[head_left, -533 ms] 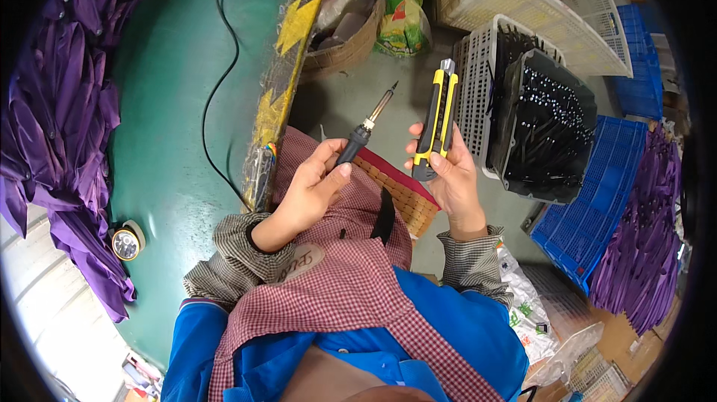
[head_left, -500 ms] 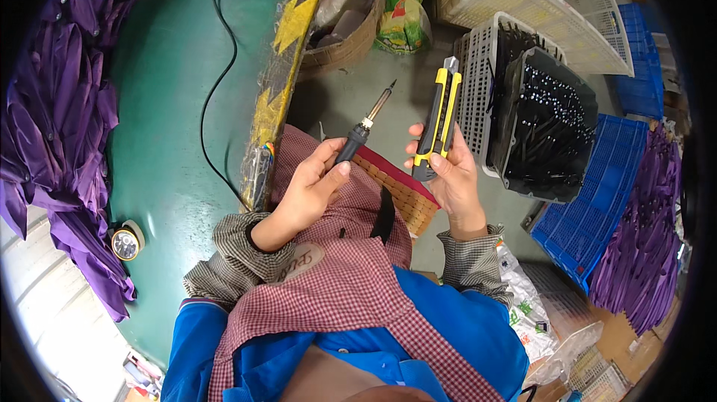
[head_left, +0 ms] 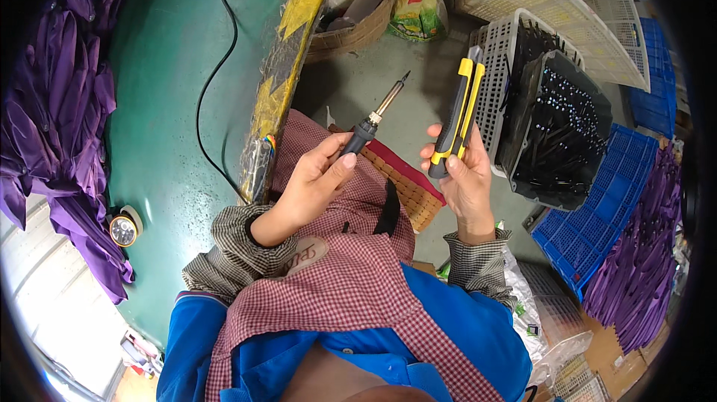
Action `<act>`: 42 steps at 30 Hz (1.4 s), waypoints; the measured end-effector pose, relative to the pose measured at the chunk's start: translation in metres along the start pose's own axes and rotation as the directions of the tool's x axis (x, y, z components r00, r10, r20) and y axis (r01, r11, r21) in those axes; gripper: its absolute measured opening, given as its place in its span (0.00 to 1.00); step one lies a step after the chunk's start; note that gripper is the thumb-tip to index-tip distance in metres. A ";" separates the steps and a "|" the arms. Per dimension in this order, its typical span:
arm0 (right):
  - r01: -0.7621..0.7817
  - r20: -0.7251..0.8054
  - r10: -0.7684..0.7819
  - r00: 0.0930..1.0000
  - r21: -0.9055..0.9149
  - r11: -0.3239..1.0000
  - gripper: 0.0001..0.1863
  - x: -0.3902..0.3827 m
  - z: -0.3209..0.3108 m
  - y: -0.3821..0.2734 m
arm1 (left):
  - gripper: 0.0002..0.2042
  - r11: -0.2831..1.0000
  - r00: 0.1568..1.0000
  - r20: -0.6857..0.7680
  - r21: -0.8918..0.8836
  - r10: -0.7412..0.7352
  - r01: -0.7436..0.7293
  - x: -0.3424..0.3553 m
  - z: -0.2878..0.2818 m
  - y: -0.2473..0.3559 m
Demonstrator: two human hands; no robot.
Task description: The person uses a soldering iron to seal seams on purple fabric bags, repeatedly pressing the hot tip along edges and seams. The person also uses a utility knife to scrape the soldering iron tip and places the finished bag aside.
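My left hand [head_left: 320, 181] is closed around the black handle of a soldering iron [head_left: 364, 133]. Its bare metal tip points up and to the right, away from me. In my right hand [head_left: 468, 181] is a yellow and black utility knife [head_left: 458, 114], held upright between thumb and fingers. The knife's head end points away from me, and I cannot tell whether any blade is out. A gap separates the two tools. Both hands are raised in front of my checked apron [head_left: 336, 282], over the space beside the table.
The green table [head_left: 172, 103] is at left, its edge taped yellow and black. On it lie a black cable [head_left: 211, 77], purple fabric pieces [head_left: 63, 118] and a round lamp [head_left: 124, 230]. At right stand a black bin [head_left: 556, 140] of dark strips, white crates [head_left: 497, 58] and a blue crate [head_left: 590, 215].
The utility knife and my right hand have shifted to the right and turned slightly. The soldering iron has moved slightly right too. Both grips are unchanged, and the whole view has shifted a little.
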State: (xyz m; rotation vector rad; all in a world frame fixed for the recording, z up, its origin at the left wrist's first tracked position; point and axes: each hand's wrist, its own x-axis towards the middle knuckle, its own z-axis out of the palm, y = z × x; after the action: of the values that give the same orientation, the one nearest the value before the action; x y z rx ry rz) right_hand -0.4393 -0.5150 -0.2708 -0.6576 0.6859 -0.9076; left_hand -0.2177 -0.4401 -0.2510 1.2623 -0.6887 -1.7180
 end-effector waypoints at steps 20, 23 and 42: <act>0.133 -0.266 -0.212 0.940 -0.287 0.949 0.14 -0.010 -0.008 0.013 | 0.12 0.977 1.000 0.003 0.212 -0.029 0.027 -0.010 -0.009 0.000; 0.061 -0.246 -0.198 0.949 -0.471 0.880 0.16 -0.016 -0.017 0.011 | 0.10 0.973 0.996 -0.057 0.218 -0.062 0.073 -0.015 -0.011 0.003; 0.146 0.094 -0.333 0.938 -0.980 0.134 0.13 -0.021 -0.015 -0.002 | 0.17 0.989 0.993 0.036 0.099 -0.115 0.111 -0.019 -0.012 -0.008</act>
State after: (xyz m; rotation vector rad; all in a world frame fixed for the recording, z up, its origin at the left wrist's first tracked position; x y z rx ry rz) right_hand -0.4606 -0.5015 -0.2729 -1.9955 1.3687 -0.6913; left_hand -0.2068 -0.4189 -0.2528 1.3588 -0.7453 -1.8261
